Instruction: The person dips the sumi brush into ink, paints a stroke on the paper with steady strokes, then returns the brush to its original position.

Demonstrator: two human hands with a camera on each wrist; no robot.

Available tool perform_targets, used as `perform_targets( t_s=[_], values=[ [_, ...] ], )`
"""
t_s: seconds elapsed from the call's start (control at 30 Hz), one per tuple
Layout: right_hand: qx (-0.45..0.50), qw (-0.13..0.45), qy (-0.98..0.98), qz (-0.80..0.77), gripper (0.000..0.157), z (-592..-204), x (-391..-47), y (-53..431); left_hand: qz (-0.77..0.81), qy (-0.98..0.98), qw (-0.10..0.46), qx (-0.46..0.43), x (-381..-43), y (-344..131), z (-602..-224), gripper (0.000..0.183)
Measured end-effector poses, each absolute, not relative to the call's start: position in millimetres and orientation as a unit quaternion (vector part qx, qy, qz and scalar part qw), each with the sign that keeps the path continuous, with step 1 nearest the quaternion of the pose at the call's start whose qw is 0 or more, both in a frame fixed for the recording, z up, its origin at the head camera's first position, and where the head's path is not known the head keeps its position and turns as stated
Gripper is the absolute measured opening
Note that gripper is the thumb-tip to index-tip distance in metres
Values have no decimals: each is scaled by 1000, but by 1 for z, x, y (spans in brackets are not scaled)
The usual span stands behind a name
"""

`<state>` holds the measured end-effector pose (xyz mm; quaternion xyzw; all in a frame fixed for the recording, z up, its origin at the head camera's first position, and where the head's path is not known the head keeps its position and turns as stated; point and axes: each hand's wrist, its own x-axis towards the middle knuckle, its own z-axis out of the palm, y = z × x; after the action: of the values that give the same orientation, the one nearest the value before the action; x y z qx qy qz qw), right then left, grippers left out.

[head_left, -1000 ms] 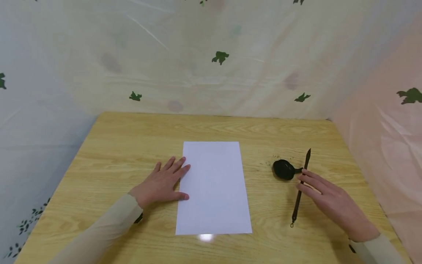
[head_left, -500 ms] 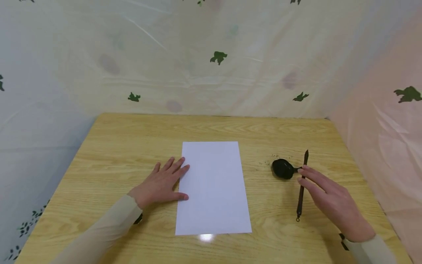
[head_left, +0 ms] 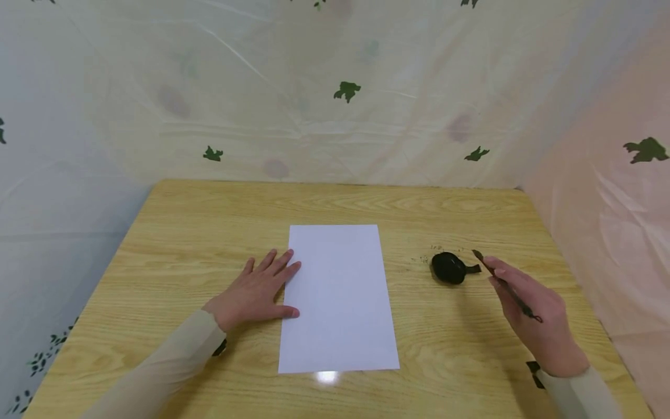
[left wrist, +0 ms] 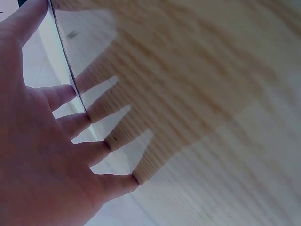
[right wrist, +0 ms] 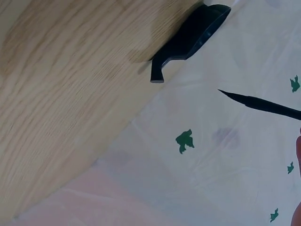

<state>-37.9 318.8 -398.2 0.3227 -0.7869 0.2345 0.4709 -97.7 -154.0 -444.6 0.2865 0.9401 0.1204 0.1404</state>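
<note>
My left hand (head_left: pixel 256 294) lies flat with fingers spread, its fingertips and thumb resting on the left edge of a white sheet of paper (head_left: pixel 342 297). Between thumb and fingers, my right hand (head_left: pixel 541 320) pinches a dark calligraphy brush (right wrist: pixel 258 104). The brush slants, pointed bristles toward the upper left and looped end back over the hand. Just left of its tip in the head view is a small black dish with a short handle (head_left: pixel 448 268). In the right wrist view the bristle tip is apart from that dish, and most of the right hand is out of frame.
A wood-grain table (head_left: pixel 220 215) bears everything. Small dark specks (head_left: pixel 420 259) mark its top beside the dish. Pale curtains (head_left: pixel 293 116) with green leaf-like prints hang close behind and along both sides.
My right hand has turned the brush from nearly upright in view to a slant, tip to the upper left, and closed its grip. It has shifted slightly off the dish's handle. My left hand stays put.
</note>
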Motion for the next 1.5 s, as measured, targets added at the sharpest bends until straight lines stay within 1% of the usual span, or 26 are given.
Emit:
perform_targets(
  t_s=[0.07,0.13,0.27,0.37,0.47,0.53,0.67,0.77,1.07,1.37,1.5],
  values=[
    [302,468,-792,249,40,-400,-40,318,120,940,140,286,-97,-154,-444,97],
    [266,485,-800,233,41,-402,-42,316,119,940,141,286,-97,-154,-444,97],
    [216,505,-792,265,44,-406,-47,315,116,941,142,285,-97,-155,-444,97],
    [184,491,-789,320,40,-407,-49,316,116,941,145,284,-97,-154,-443,97],
    [190,478,-767,384,31,-406,-54,316,116,941,147,282,-97,-154,-443,97],
    [212,470,-738,436,28,-407,-59,316,118,941,148,282,-98,-154,-443,97],
    [236,434,-679,543,27,-411,-66,318,119,940,149,282,-98,-153,-442,97],
    [221,411,-659,589,28,-416,-68,321,120,940,153,281,-98,-153,-442,97],
    [133,385,-712,572,36,-427,-73,330,118,940,154,280,-97,-154,-442,97],
    [74,360,-766,528,28,-428,-76,327,124,939,149,285,-98,-155,-442,96],
    [52,342,-783,517,29,-430,-77,327,121,939,149,286,-98,-154,-443,96]
  ],
)
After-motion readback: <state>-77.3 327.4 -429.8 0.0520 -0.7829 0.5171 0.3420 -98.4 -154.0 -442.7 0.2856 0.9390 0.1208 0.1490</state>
